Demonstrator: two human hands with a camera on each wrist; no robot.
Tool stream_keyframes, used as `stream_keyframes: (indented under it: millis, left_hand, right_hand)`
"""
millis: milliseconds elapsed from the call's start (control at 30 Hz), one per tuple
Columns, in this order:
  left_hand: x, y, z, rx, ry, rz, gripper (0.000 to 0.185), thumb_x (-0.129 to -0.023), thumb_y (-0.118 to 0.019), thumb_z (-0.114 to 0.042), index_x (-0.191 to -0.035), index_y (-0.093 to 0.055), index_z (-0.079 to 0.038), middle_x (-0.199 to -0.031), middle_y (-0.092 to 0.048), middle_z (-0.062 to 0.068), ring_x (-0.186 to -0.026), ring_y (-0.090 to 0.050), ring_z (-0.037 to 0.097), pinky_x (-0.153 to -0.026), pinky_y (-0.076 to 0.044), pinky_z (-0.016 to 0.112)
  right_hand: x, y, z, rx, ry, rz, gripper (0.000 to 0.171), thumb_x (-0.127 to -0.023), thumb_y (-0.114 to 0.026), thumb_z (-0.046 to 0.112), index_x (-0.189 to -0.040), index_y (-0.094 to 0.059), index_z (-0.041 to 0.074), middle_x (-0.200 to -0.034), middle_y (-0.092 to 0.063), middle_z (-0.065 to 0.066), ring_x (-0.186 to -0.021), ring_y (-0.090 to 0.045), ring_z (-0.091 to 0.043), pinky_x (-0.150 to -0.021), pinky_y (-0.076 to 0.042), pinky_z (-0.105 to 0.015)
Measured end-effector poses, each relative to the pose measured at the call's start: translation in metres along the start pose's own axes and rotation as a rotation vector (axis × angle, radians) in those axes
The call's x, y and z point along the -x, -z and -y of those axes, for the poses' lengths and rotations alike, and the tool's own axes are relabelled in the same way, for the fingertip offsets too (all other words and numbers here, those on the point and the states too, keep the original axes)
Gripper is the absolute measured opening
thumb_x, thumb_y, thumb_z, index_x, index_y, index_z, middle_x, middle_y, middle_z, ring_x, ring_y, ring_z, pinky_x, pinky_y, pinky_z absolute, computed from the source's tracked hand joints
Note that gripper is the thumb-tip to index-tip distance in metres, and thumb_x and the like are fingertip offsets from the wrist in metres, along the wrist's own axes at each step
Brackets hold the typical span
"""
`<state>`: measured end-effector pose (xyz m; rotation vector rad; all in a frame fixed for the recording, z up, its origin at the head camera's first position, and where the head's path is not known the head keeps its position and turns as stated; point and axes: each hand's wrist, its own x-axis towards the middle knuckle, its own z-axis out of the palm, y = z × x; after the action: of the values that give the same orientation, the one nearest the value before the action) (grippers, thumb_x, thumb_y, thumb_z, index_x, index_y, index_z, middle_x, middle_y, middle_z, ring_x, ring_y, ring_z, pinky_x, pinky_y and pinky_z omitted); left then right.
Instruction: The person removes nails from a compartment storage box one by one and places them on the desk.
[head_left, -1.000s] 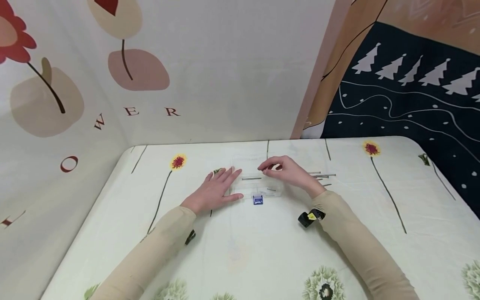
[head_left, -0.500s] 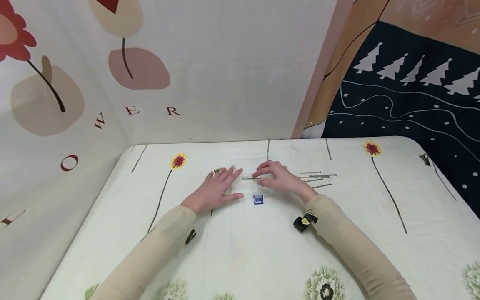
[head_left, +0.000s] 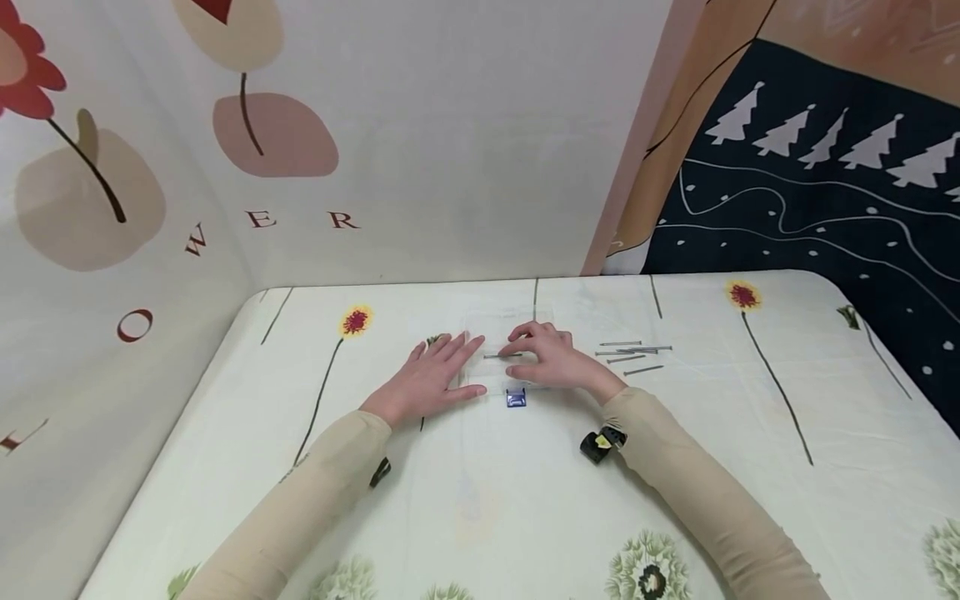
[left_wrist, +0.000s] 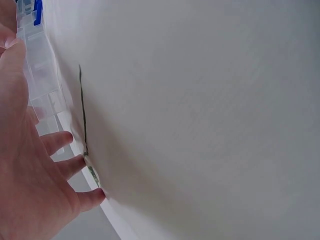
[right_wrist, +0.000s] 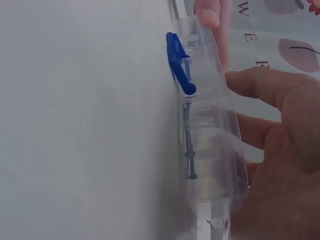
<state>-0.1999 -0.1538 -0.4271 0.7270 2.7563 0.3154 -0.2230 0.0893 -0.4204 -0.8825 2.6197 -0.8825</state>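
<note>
A clear plastic compartment box (head_left: 480, 379) with a blue latch (head_left: 516, 398) lies on the table. My left hand (head_left: 427, 387) rests at its left side with fingers spread, the thumb touching the near left part. Above the box's right half is my right hand (head_left: 551, 358), its thumb and forefinger apart near a nail (head_left: 491, 357) in a compartment. No held item shows between those fingers, though some fingertips are hidden. In the right wrist view, nails (right_wrist: 189, 140) show through the box wall beside the latch.
Several loose nails (head_left: 641, 350) lie on the table right of the box. The flower-patterned cloth (head_left: 480, 483) covers the tabletop. A white printed curtain (head_left: 465, 167) stands along the back edge, and a dark one with trees (head_left: 810, 200) hangs at right.
My right hand has moved down and slightly left over the box, and its thumb and forefinger have parted from an earlier pinch. My left hand stays put.
</note>
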Motion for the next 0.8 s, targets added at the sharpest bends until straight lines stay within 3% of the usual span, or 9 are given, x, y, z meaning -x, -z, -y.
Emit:
stream_keyframes:
  millis: [567,800]
  left_hand:
    - [-0.0003,-0.0004,0.0005,-0.008,0.002,0.002,0.082,-0.093,-0.044,-0.065,-0.157,-0.013,-0.025,-0.159,-0.017,0.010,-0.145,-0.011,0.033,-0.111,-0.009,0.060]
    - [-0.0004,-0.0001,0.0004,-0.015,0.002,0.000,0.082,-0.093,-0.043,-0.065,-0.157,-0.013,-0.024,-0.159,-0.018,0.010,-0.145,-0.012,0.033,-0.111,-0.009,0.060]
  right_hand:
    - [-0.0005,-0.0005,0.0002,0.006,0.007,0.011,0.027,-0.089,-0.064,0.027,-0.114,-0.071,0.019,-0.133,-0.046,-0.010,-0.119,-0.036,-0.031,-0.096,-0.021,-0.054]
    - [-0.0007,-0.0003,0.0002,0.001,0.008,0.014,0.029,-0.090,-0.064,0.027,-0.116,-0.072,0.017,-0.135,-0.045,-0.010,-0.119,-0.036,-0.030,-0.096,-0.021,-0.053]
